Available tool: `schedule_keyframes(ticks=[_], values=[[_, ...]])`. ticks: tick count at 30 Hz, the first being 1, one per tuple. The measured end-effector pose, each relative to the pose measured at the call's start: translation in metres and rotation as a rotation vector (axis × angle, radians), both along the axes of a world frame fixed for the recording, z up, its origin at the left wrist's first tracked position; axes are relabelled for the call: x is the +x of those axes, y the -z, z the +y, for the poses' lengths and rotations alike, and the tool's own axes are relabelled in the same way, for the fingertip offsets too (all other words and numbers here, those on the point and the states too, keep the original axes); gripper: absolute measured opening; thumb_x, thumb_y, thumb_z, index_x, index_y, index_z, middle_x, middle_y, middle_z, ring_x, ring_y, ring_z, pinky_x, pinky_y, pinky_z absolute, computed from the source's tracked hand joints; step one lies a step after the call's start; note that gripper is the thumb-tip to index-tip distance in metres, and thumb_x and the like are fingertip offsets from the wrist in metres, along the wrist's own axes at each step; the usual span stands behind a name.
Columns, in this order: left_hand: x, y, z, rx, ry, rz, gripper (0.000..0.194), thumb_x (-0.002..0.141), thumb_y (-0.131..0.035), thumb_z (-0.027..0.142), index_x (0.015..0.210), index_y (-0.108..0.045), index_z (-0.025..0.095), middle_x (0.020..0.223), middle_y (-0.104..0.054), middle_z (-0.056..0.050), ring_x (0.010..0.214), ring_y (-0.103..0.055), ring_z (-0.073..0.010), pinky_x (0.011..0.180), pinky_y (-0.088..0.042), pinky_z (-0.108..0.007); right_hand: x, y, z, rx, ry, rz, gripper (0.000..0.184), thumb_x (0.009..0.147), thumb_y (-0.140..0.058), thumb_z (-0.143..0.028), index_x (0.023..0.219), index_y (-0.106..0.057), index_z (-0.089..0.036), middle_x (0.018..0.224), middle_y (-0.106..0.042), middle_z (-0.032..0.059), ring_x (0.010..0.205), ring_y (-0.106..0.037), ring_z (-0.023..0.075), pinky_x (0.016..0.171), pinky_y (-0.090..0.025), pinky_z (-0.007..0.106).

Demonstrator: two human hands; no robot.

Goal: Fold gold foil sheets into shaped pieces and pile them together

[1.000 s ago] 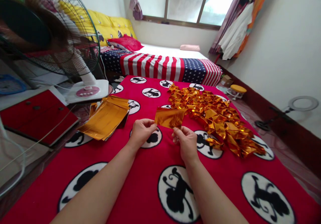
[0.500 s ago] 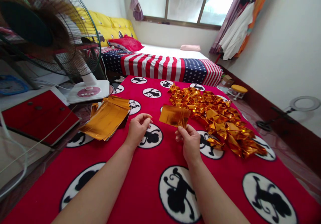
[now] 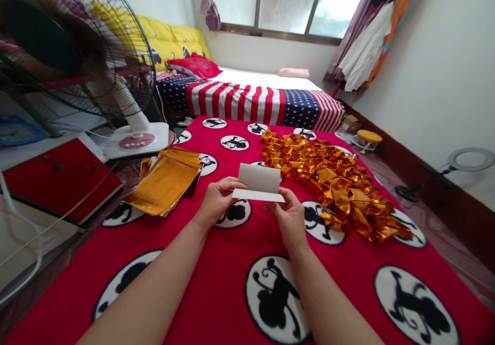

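Note:
A sheet of foil paper (image 3: 258, 178) is held up between my two hands, its pale backing facing me and its lower part bent along a crease. My left hand (image 3: 219, 197) pinches the left end of the sheet, and my right hand (image 3: 289, 212) grips the right end. To the left lies a stack of flat gold foil sheets (image 3: 164, 182), slightly fanned. On the right spreads a heap of folded gold foil pieces (image 3: 328, 172), with one small piece (image 3: 331, 221) at its near edge.
The red blanket (image 3: 209, 288) with monkey prints covers the surface under my hands. A running fan (image 3: 135, 138) stands at the left beside a red panel (image 3: 58, 177). Beyond are a bed with a flag-patterned cover (image 3: 240, 102), a stool (image 3: 367, 137) and a ring light (image 3: 469, 159).
The sheet has turned from its gold face to its pale backing. My left hand let go of it, then took hold of its left end again. My right hand kept holding it.

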State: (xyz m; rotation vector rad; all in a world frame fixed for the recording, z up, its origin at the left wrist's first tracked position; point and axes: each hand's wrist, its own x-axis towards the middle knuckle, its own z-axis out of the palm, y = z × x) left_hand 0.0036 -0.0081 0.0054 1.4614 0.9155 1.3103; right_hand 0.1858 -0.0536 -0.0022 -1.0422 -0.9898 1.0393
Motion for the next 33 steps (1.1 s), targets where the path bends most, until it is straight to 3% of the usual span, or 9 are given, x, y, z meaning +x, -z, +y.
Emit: schedule_keyframes(ticks=[5,11,14,17,21,26,30,33], values=[[0.001,0.001,0.000,0.017,-0.027,0.045,0.015,0.071,-0.070,0.021,0.083,-0.079,0.018,0.098,-0.071,-0.007,0.093,-0.067,-0.0189,0.079,-0.053,-0.025,0.000,-0.001,0.001,0.115,0.051,-0.002,0.060,0.067,-0.081,-0.026,0.122,-0.055,-0.028,0.121,-0.064,0.0063,0.085,-0.069,0.0158,0.073,-0.056,0.027],[-0.002,0.011,0.005,0.123,-0.031,0.172,0.032,0.075,-0.063,0.016,0.104,-0.076,0.021,0.116,-0.070,-0.008,0.110,-0.064,-0.0213,0.093,-0.051,-0.029,0.003,0.005,0.003,0.175,0.131,-0.083,0.038,0.071,-0.073,-0.022,0.108,-0.063,-0.026,0.144,-0.047,0.0087,0.100,-0.067,0.0181,0.076,-0.056,0.026],[-0.003,0.012,0.006,0.156,-0.077,0.251,0.036,0.076,-0.061,0.014,0.108,-0.075,0.021,0.120,-0.069,-0.008,0.114,-0.063,-0.0211,0.100,-0.047,-0.030,0.004,0.007,0.005,0.186,0.157,-0.098,0.049,0.073,-0.070,-0.018,0.119,-0.058,-0.027,0.149,-0.040,0.0093,0.110,-0.063,0.0192,0.082,-0.055,0.027],[-0.003,0.012,0.006,0.155,-0.095,0.279,0.035,0.077,-0.061,0.017,0.109,-0.075,0.020,0.122,-0.068,-0.008,0.114,-0.063,-0.0221,0.097,-0.049,-0.030,0.005,0.007,0.005,0.185,0.191,-0.132,0.055,0.071,-0.068,-0.014,0.123,-0.056,-0.028,0.149,-0.039,0.0082,0.115,-0.059,0.0205,0.084,-0.055,0.029],[-0.003,0.010,0.006,0.119,-0.069,0.234,0.036,0.075,-0.061,0.018,0.109,-0.075,0.019,0.123,-0.067,-0.009,0.113,-0.063,-0.0231,0.092,-0.051,-0.030,0.007,0.005,0.003,0.217,0.205,-0.311,0.041,0.073,-0.058,-0.009,0.110,-0.066,-0.025,0.136,-0.050,0.0079,0.122,-0.054,0.0218,0.082,-0.054,0.028],[-0.006,0.010,0.006,-0.038,-0.079,0.078,0.033,0.071,-0.059,0.018,0.099,-0.078,0.018,0.118,-0.070,-0.007,0.112,-0.063,-0.0234,0.092,-0.051,-0.029,0.010,0.004,0.002,0.326,0.217,-0.512,0.039,0.075,-0.052,-0.004,0.103,-0.071,-0.025,0.115,-0.061,0.0063,0.113,-0.057,0.0204,0.094,-0.049,0.037],[-0.009,0.011,0.008,-0.207,-0.069,-0.114,0.038,0.079,-0.059,0.039,0.102,-0.076,0.013,0.106,-0.074,-0.011,0.096,-0.068,-0.0250,0.079,-0.054,-0.033,0.013,0.004,0.001,0.383,0.200,-0.655,0.031,0.075,-0.056,-0.005,0.090,-0.073,-0.026,0.109,-0.062,0.0053,0.107,-0.058,0.0214,0.096,-0.047,0.040],[-0.008,0.011,0.008,-0.198,-0.170,0.006,0.042,0.074,-0.069,0.046,0.097,-0.077,0.011,0.094,-0.076,-0.011,0.086,-0.070,-0.0243,0.073,-0.054,-0.031,0.013,0.002,-0.002,0.415,0.109,-0.775,0.032,0.070,-0.055,-0.001,0.085,-0.070,-0.026,0.116,-0.063,0.0045,0.112,-0.056,0.0226,0.100,-0.044,0.041]])
